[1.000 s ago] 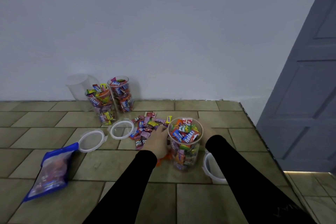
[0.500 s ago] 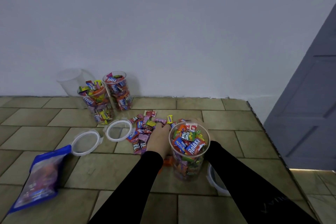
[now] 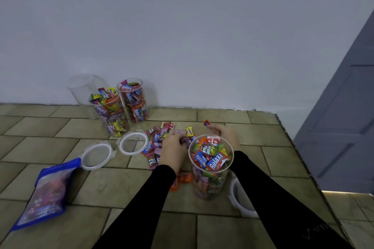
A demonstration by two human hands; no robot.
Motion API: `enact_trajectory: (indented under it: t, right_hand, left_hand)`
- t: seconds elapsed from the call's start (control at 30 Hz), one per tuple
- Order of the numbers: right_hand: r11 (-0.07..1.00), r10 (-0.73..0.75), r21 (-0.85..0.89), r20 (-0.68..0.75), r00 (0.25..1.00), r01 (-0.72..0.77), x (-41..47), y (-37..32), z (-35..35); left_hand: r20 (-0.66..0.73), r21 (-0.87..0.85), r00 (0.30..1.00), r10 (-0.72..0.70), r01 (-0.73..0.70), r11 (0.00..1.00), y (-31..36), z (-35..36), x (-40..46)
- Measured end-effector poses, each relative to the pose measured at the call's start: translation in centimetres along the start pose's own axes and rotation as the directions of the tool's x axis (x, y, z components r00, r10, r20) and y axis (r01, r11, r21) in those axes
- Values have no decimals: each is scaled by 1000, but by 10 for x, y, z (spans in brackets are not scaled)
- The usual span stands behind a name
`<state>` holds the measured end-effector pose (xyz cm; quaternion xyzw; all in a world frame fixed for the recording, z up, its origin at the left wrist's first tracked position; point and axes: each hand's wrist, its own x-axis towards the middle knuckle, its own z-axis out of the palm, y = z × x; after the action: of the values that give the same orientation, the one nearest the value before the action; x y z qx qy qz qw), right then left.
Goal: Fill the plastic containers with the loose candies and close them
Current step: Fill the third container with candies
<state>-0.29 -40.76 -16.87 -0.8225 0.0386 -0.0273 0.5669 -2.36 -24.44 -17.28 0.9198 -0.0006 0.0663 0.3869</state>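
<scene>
On tiled floor (image 3: 121, 188), clear cylindrical container (image 3: 210, 180), glossy candies (image 3: 155, 147)

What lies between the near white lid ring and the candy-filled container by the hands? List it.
In the head view, between that lid ring and the container: loose candies and the left hand gripping some.

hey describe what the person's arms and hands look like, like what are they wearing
Both arms are covered by long, close-fitting black sleeves that end at the wrists. The left hand and right hand are bare: no gloves, and no rings or watch that I can make out. The right sleeve carries a faint marking near the bottom edge, too dim to read.
</scene>
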Motion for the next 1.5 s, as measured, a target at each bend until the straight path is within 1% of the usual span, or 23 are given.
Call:
enact_trajectory:
  t: [0.07, 0.1, 0.17, 0.23, 0.3, 0.43, 0.53, 0.67, 0.73, 0.8, 0.87, 1.0, 1.1, 1.23, 1.33, 1.5]
  right_hand:
    - [998, -35, 40, -120, 992, 40, -3, -12, -5]
    - [994, -68, 70, -158, 985, 80, -6, -21, -7]
    - [987, -134, 64, -211, 968, 150, -11, -37, -14]
    - [974, -178, 98, -224, 958, 204, -15, -49, -19]
    - [954, -204, 168, -246, 948, 249, -19, -63, -24]
    - [892, -229, 321, -285, 931, 318, -31, -82, -31]
    - [836, -222, 429, -304, 926, 342, -46, -95, -33]
    - [774, -189, 540, -302, 934, 331, -67, -105, -31]
    - [760, -185, 561, -299, 936, 329, -75, -104, -29]
    - [766, -184, 551, -304, 935, 330, -80, -104, -27]
    - [778, -170, 538, -318, 933, 325, -83, -101, -24]
    - [786, -131, 527, -371, 919, 325, -83, -98, -20]
    - [808, -129, 493, -387, 913, 323, -84, -98, -17]
    - [806, -140, 491, -387, 912, 332, -85, -98, -16]
    - [809, -147, 485, -381, 913, 332, -85, -98, -16]
    - [810, -151, 482, -382, 912, 336, -86, -100, -16]
  left_hand:
    - [-38, -96, 999, -26, 22, 995, 6, -6, 2]
    - [-54, -141, 997, -49, 41, 989, 11, -11, 2]
    - [-101, -256, 990, -100, 72, 964, 18, -17, 5]
    - [-142, -368, 982, -126, 65, 927, 24, -24, 4]
    - [-158, -444, 977, -144, 59, 894, 33, -31, 2]
    - [-199, -580, 973, -121, -18, 814, 48, -43, -7]
    - [-207, -666, 972, -114, -54, 744, 58, -50, -17]
    - [-207, -757, 973, -99, -96, 646, 68, -55, -32]
    - [-206, -778, 976, -76, -116, 617, 72, -58, -39]
    - [-218, -778, 976, -30, -155, 609, 77, -62, -47]
    - [-229, -765, 973, 26, -196, 613, 80, -63, -55]
    - [-219, -746, 971, 92, -227, 625, 79, -56, -64]
    - [-217, -716, 968, 127, -247, 653, 77, -49, -68]
    - [-229, -682, 957, 177, -287, 673, 80, -47, -71]
    - [-198, -696, 954, 228, -300, 652, 84, -51, -75]
    - [-171, -678, 926, 336, -358, 642, 81, -53, -78]
